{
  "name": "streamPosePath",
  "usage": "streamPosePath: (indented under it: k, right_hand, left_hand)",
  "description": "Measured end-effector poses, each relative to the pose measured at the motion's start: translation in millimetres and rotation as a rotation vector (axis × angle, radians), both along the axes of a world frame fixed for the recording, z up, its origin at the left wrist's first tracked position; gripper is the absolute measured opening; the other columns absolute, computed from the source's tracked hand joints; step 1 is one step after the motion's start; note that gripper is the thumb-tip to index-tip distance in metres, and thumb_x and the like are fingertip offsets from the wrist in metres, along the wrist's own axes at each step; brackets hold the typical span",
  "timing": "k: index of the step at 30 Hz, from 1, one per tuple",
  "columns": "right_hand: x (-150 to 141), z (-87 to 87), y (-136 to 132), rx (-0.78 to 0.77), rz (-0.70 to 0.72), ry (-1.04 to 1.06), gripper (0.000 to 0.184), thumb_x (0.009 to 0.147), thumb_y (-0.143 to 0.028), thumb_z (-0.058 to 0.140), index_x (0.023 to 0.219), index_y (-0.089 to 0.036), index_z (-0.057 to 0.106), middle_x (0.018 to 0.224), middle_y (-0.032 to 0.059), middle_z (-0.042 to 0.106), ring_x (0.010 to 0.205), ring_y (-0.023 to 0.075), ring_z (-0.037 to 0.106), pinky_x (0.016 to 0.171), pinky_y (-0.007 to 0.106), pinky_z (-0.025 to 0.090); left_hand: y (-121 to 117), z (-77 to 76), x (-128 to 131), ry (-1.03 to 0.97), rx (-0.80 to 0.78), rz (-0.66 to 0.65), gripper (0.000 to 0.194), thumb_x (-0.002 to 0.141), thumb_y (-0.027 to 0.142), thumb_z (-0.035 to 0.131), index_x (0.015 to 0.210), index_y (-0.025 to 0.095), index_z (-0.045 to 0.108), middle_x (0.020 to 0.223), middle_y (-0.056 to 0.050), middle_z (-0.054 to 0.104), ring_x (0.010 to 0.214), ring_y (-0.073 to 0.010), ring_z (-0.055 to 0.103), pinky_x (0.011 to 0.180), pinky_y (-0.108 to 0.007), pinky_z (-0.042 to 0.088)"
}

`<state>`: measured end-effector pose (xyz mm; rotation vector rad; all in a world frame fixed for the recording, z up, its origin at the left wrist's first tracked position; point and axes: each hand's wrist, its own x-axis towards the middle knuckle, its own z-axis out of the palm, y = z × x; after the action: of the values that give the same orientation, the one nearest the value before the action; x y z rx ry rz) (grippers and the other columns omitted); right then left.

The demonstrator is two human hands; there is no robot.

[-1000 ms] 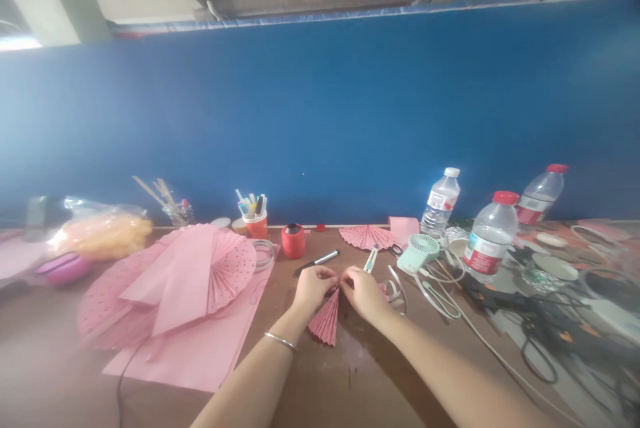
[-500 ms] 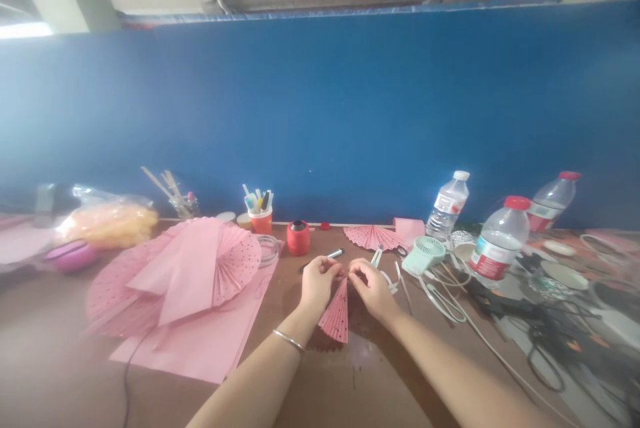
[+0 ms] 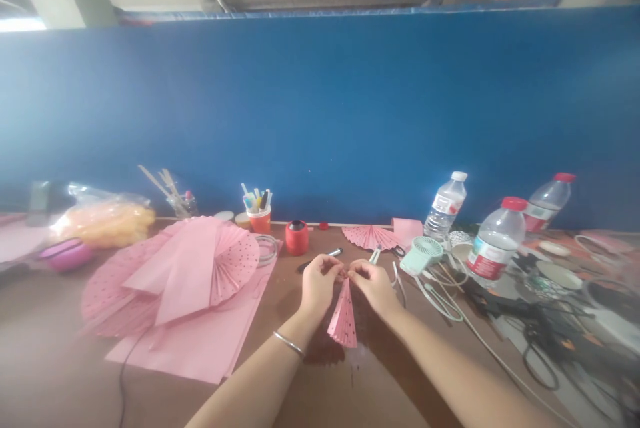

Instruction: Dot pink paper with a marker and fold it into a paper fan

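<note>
Between my two hands hangs a small pleated pink paper fan (image 3: 343,321) with dark dots, its narrow top end pinched and its wider folds pointing down toward me. My left hand (image 3: 319,280), with a silver bangle on the wrist, is closed with thumb and finger at that top end. From the other side my right hand (image 3: 371,285) pinches the same end, its fingertips almost meeting the left ones. The exact grip at the tip is hidden by the fingers. Just beyond my left hand lies a dark pen (image 3: 330,255).
To the left, large dotted pink fans (image 3: 235,265) rest on pink paper sheets (image 3: 200,361). Behind are a pen cup (image 3: 260,220), a red round container (image 3: 297,239) and another pleated fan (image 3: 370,237). On the right stand a mint handheld fan (image 3: 423,253), water bottles (image 3: 497,241) and tangled cables (image 3: 545,355).
The small fan's lower end has swung slightly right and its folds look narrower. Both hands keep pinching its top, nearly in place. The view has shifted a little.
</note>
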<state>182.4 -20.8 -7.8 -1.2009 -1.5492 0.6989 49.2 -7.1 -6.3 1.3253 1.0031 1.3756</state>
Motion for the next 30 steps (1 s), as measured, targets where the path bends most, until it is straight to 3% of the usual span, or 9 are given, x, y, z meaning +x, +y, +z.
streamPosePath:
  k: [4,7,18,30]
  right_hand:
    - [6.3,3.1,3.7,-0.215,0.005,-0.055,0.017,0.067,-0.030,0.053,0.062,-0.016,0.062,0.053,-0.0010,0.056,0.053,0.0135,0.049,0.051,0.023,0.034]
    - [9.3,1.0,4.4,-0.276,0.001,-0.085,0.020,0.067,-0.031,0.052,0.061,-0.016,0.063,0.046,-0.0032,0.050,0.045,0.0106,0.043,0.044,0.021,0.027]
    - [6.5,11.0,0.1,-0.175,0.073,-0.197,0.022,0.069,-0.034,0.053,0.065,-0.018,0.067,0.069,0.0017,0.065,0.063,0.0163,0.056,0.055,0.023,0.037]
    - [1.0,16.5,-6.1,-0.128,0.031,-0.208,0.019,0.069,-0.025,0.050,0.058,-0.016,0.062,0.060,0.0016,0.062,0.061,0.0169,0.055,0.056,0.025,0.037]
  left_hand:
    - [-5.1,2.1,1.0,0.069,0.066,-0.028,0.004,0.070,0.019,0.054,0.073,0.017,0.055,0.068,0.000,0.061,0.064,-0.0132,0.060,0.059,-0.024,0.049]
    - [-8.4,1.6,2.9,0.104,0.100,-0.039,0.004,0.070,0.019,0.054,0.073,0.017,0.055,0.071,-0.001,0.062,0.066,-0.0134,0.060,0.061,-0.023,0.047]
    - [-3.5,-3.4,3.7,0.043,0.043,-0.062,0.005,0.066,0.020,0.058,0.069,0.017,0.055,0.065,0.001,0.061,0.055,-0.0103,0.055,0.052,-0.020,0.041]
    - [1.1,-4.4,2.0,0.070,0.014,-0.082,0.009,0.063,0.020,0.061,0.067,0.015,0.055,0.056,0.002,0.056,0.046,-0.0073,0.048,0.045,-0.018,0.038]
